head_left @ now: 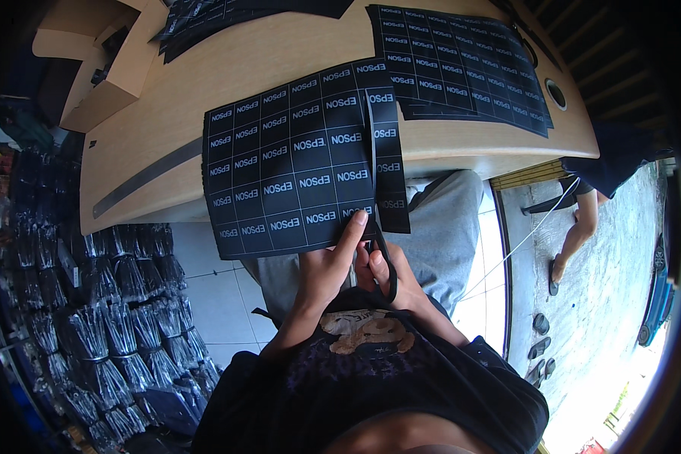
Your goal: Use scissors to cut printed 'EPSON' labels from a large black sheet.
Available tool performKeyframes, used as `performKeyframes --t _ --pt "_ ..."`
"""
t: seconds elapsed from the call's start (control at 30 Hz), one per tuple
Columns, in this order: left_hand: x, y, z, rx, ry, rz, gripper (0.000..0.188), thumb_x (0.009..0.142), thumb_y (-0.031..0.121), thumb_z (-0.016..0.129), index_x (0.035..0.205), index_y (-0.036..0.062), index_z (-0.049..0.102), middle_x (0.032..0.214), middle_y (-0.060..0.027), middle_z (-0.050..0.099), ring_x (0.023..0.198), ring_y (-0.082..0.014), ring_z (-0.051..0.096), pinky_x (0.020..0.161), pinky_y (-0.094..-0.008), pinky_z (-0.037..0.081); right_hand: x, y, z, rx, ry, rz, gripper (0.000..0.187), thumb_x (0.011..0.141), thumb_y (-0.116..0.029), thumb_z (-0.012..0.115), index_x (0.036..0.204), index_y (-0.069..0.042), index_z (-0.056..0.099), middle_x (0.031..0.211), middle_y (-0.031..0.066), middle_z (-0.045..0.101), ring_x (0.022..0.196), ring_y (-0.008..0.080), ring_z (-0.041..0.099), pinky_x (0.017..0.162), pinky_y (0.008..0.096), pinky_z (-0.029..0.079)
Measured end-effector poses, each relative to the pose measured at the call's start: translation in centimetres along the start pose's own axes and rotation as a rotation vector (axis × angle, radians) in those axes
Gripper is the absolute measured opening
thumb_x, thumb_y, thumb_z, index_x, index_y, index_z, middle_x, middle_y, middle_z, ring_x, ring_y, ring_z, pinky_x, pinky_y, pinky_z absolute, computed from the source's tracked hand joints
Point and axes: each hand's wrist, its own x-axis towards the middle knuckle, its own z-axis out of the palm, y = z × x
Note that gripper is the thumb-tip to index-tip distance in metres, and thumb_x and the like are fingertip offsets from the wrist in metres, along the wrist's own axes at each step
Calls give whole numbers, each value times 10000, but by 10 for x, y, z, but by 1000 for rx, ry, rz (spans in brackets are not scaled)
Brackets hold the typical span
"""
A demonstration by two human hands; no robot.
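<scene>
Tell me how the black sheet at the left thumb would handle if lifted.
The black sheet is probably light, since it looks thin. It may be fairly stiff: past the table edge, no sharp droop shows. The strip beside the scissors could flap, since it looks partly cut.

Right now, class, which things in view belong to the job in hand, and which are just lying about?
In the job:
black printed sheet, in the left hand
scissors, in the right hand
probably matching sheets on the table

Lying about:
cardboard box
sandals
plastic-wrapped bundles
</scene>
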Motion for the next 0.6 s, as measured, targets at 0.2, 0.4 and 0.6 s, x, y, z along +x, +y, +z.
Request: performKeyframes --t 0.2,0.4,0.6 --pt "0 -1 -2 6 -8 -10 168 857 146 647 873 -18 616 769 -16 606 657 -72 556 565 -211 437 -1 -4 1 -1 20 12 489 919 -469 464 1058 0 457 585 -48 399 483 39 353 441 220 272" --pt "0 3 0 -47 -7 -1 162 854 142 649 856 -17 613 754 -22 606 624 -79 558 540 -215 455 -2 -9 2 45 24 44 444 928 -426 474 1067 -5 463 563 -64 376 468 34 331 435 222 252" --pt "0 6 0 -60 1 -16 155 853 132 648 863 -18 611 746 -32 606 618 -88 570 545 -217 467 -1 -11 -2 40 11 35 579 855 -564 506 1037 -16 472 571 -56 380 472 42 337 441 219 261"
